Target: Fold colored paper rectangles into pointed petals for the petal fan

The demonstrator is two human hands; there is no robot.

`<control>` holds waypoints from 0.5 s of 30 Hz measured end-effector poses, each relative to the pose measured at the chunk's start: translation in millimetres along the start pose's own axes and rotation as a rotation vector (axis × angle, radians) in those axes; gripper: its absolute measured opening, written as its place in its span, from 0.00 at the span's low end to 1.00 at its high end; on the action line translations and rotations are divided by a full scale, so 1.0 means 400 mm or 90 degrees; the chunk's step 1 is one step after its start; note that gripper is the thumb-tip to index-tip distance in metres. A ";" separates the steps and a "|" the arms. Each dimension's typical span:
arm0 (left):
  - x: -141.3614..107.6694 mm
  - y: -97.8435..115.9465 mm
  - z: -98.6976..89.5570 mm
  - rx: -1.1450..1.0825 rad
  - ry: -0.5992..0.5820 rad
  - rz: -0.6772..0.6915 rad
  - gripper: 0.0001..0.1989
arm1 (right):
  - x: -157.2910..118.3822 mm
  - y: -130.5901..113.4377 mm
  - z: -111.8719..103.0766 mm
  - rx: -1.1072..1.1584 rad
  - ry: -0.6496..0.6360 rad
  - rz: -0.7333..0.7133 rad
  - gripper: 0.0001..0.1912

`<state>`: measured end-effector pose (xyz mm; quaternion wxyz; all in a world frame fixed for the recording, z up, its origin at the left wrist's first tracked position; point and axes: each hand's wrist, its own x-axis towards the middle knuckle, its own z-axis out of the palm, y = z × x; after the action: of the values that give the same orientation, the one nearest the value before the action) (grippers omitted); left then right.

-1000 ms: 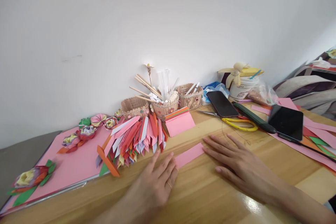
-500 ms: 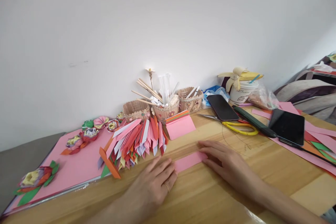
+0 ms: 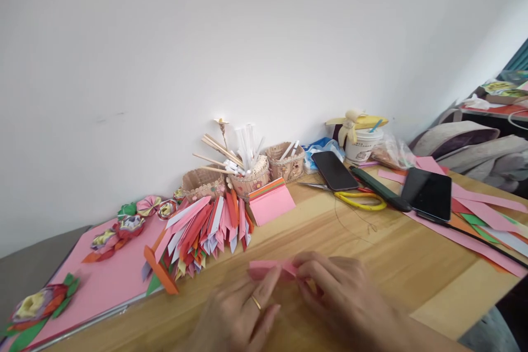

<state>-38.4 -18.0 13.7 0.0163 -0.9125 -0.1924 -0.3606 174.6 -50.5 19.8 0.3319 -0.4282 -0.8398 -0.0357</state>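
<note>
A pink paper strip (image 3: 263, 269) lies crosswise on the wooden table between my two hands, its right end turned up in a fold. My left hand (image 3: 243, 308), a ring on one finger, rests against the strip's near edge. Its index finger is stretched onto the paper, and the thumb stands apart with nothing between. At the right end, the bent fingers of my right hand (image 3: 330, 286) pinch the paper. Slight blur covers both hands. Just beyond them sit a stack of coloured paper (image 3: 272, 204) and a bundle of folded paper strips (image 3: 206, 225).
Paper flowers (image 3: 41, 300) lie on a pink sheet (image 3: 99, 275) at left. Small baskets (image 3: 247, 182) with sticks line the wall. Yellow-handled scissors (image 3: 361, 201), a phone (image 3: 335, 170), a dark green cutter-like tool (image 3: 379, 187) and another dark-screened phone (image 3: 427, 192) are at right.
Both hands and the strip have come nearer to me. My right hand has gone from lying flat at the strip's end to pinching it, and that end is folded up. The view has shifted right.
</note>
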 end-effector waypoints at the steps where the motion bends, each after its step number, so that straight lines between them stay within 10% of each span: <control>1: 0.009 0.003 0.000 -0.033 -0.017 -0.006 0.18 | 0.002 -0.006 -0.003 0.007 0.001 -0.018 0.09; 15: 0.089 -0.023 0.047 -0.162 -0.077 -0.244 0.14 | -0.005 0.050 -0.047 0.099 -0.175 -0.065 0.16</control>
<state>-5.8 5.6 22.5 -0.1791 -0.8740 -0.3154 -0.3235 200.1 -45.6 28.7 0.2435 -0.3592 -0.8981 0.0713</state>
